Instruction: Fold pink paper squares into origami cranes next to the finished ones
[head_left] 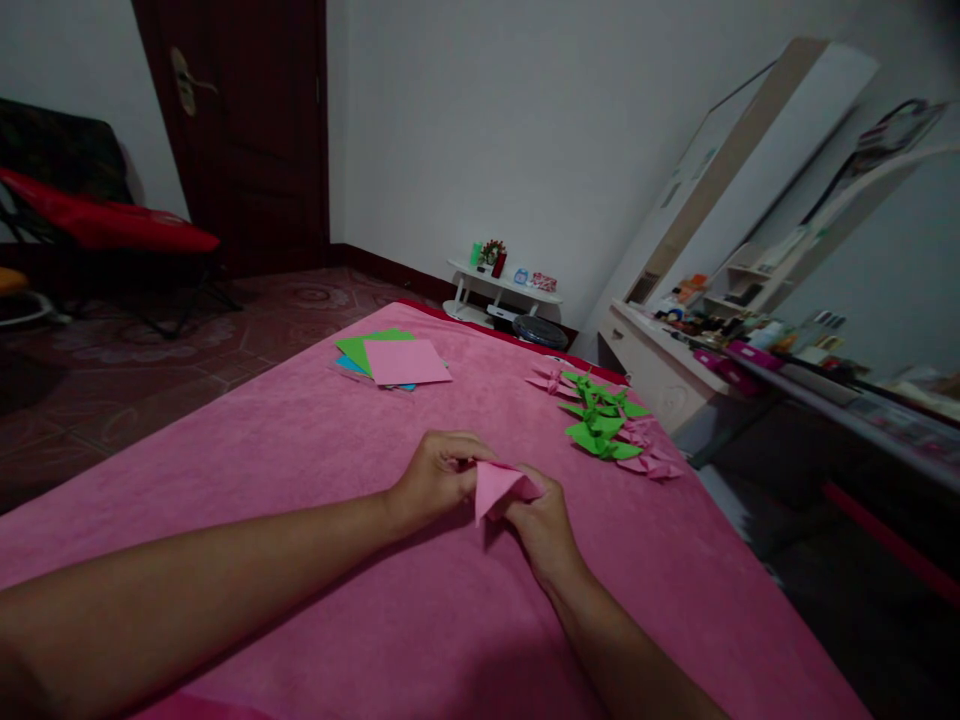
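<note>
Head view showed a pointed, folded pink paper piece (495,484) over a soft pink cloth (390,620). The left hand (439,475) pinched its left side between thumb and fingers; the right hand (549,525) gripped its right side just as narrowly. Beyond the piece, to the left, lay a stack of square pink, green and blue paper sheets (409,362); beyond it, rightward, clustered winged green and pink folded-paper figures (596,437).
</note>
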